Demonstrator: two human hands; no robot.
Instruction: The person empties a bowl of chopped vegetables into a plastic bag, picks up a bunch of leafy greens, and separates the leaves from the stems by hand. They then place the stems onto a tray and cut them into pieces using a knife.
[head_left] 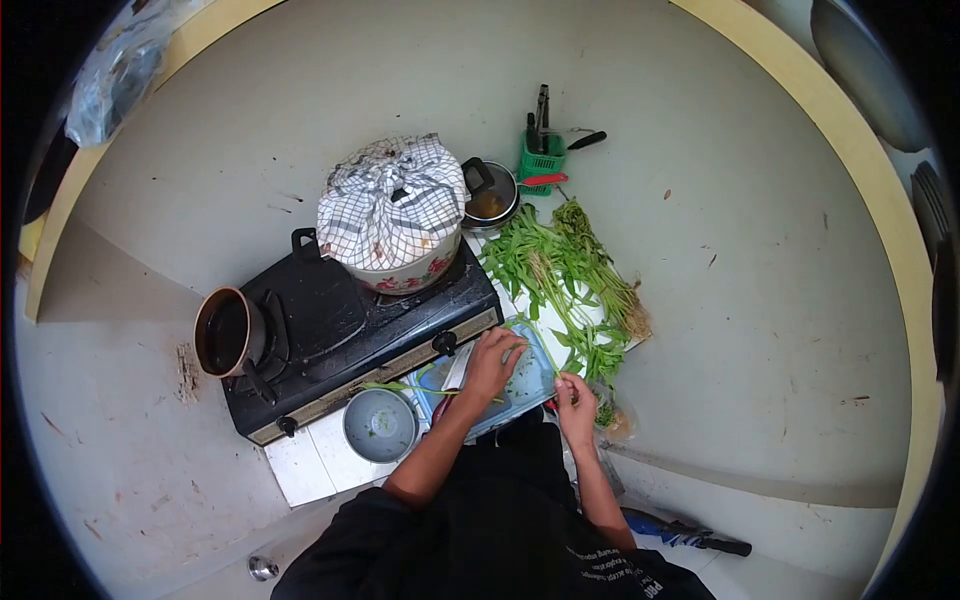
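Note:
A light blue tray (pixel 531 384) with bits of green leaf in it lies below both hands. My left hand (pixel 490 362) is over the tray's left part, its fingers bent together near a bit of green; what they hold, if anything, is too small to make out. At the tray's right edge, my right hand (pixel 575 402) pinches the lower end of a thin green stem (pixel 547 350), which slants up to the left. Beyond the hands, a heap of leafy greens (pixel 545 262) with roots rests on a white surface. Another green stem (pixel 400 387) lies beside my left wrist.
A grey bowl (pixel 380 426) stands left of the tray. Behind it, a black gas stove (pixel 330 330) carries a cloth-covered pot (pixel 400 272) and a small dark saucepan (pixel 229 332). A lidded pan (pixel 490 195) and a green utensil basket (pixel 541 163) stand at the back.

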